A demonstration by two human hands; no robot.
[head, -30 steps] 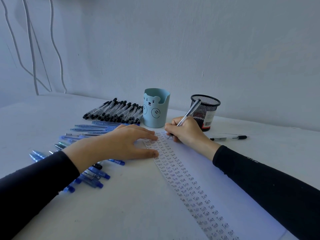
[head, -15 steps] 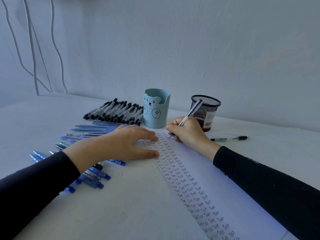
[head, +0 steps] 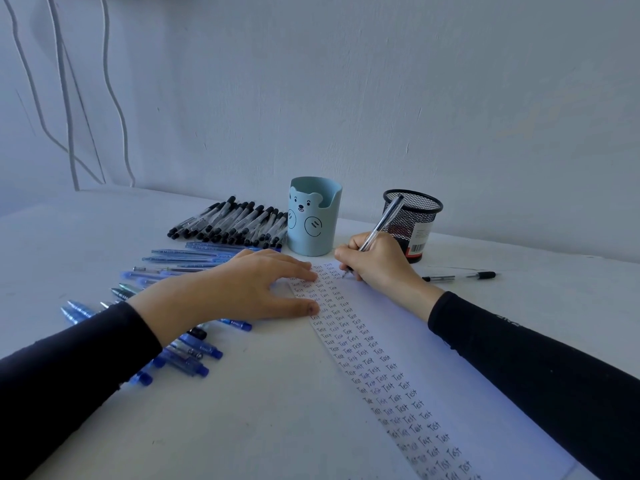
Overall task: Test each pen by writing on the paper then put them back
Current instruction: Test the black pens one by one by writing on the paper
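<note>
**Pen tip on the paper**

At centre frame the right hand [head: 377, 261] grips a clear pen [head: 382, 220], its tip on the top of the paper [head: 433, 358] (rows of "Test" fill its left strip). The left hand [head: 242, 289] lies flat, fingers spread, pressing the paper's left edge. Black-capped pens [head: 235, 220] lie left of the bear cup [head: 313, 216], and blue pens [head: 187, 355] lie at lower left on the table [head: 242, 427]. A lone pen [head: 460, 276] lies right of the mesh cup [head: 415, 216].
</note>
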